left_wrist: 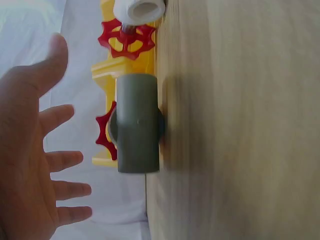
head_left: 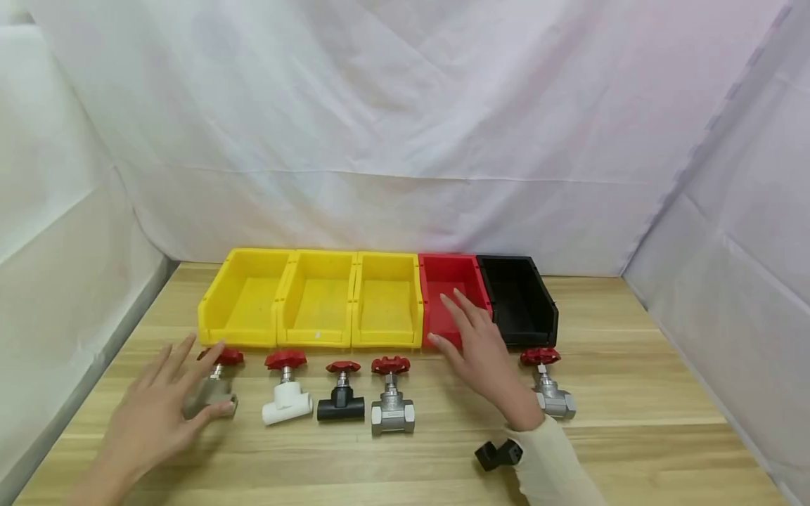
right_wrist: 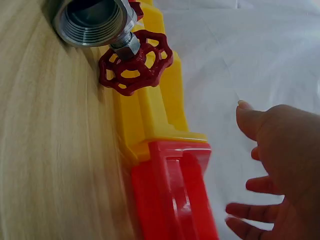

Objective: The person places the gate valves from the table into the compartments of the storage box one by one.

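My left hand [head_left: 155, 404], fingers spread, hovers over a grey valve [left_wrist: 137, 125] with a red handwheel, partly covering it in the head view. In the left wrist view a gap shows between the fingers and this valve. My right hand [head_left: 484, 358] reaches over the front of the red bin [head_left: 449, 270], its fingers extended and holding nothing. To its left lies a metal valve [head_left: 392, 407] with a red handwheel, also seen in the right wrist view. A second metal valve [head_left: 552, 395] is just right of the right wrist.
Between the hands lie a white valve [head_left: 287, 402] and a black valve [head_left: 342, 404], both red-wheeled. Three yellow bins [head_left: 313, 339] stand left of the red one, a black bin [head_left: 534, 337] right of it. White cloth [head_left: 392, 140] hangs behind the wooden table [head_left: 633, 393].
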`<state>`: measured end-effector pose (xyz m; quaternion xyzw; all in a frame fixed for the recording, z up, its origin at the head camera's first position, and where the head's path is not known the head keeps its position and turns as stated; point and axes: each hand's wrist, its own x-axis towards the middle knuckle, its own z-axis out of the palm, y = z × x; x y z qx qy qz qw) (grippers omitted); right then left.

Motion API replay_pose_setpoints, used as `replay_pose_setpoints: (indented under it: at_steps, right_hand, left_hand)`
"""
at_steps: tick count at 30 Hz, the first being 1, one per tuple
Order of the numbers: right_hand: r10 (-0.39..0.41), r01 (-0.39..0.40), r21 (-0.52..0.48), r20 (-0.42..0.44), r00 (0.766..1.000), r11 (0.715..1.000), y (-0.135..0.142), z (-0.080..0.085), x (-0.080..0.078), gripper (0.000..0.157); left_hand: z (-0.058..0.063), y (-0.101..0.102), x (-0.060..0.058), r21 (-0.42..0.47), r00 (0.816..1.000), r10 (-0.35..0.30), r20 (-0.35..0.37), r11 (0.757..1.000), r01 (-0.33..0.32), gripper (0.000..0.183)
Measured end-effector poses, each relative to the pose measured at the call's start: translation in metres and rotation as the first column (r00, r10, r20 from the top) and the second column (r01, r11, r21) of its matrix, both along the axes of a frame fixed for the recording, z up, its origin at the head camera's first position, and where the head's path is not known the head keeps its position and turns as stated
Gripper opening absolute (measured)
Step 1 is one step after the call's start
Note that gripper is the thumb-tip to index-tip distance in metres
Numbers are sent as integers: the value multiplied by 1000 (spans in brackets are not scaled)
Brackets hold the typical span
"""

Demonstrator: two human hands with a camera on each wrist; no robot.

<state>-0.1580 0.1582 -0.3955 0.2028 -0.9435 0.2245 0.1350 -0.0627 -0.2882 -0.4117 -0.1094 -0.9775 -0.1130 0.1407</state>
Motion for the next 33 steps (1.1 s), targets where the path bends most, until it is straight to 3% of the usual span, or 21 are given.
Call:
replay_pose_setpoints:
  at_steps: [4,9,18,27,33]
  right_hand:
    - [39,-37,-79,25,999,996,-8,-9,-16,71]
    - [57,-50,-106,63,996,993,-16,-20,-32,69]
    - [85,-69,-168,88,993,983,-24,-33,-46,67]
    - [87,-71,-162,92,992,984,-28,-39,-49,67]
    - [69,-56,-140,90,994,989,-27,-44,-51,68]
  left_hand:
    - [-1,-7,4,3,999,36,3,999,-36,85]
    - [-5,-12,8,25,999,49,11,998,-49,74]
    - [-8,-16,10,51,1000,31,1,998,-31,59]
    - [-13,-14,8,114,994,-41,105,993,29,63]
    - [-8,-12,3,106,977,-19,211,994,-3,60]
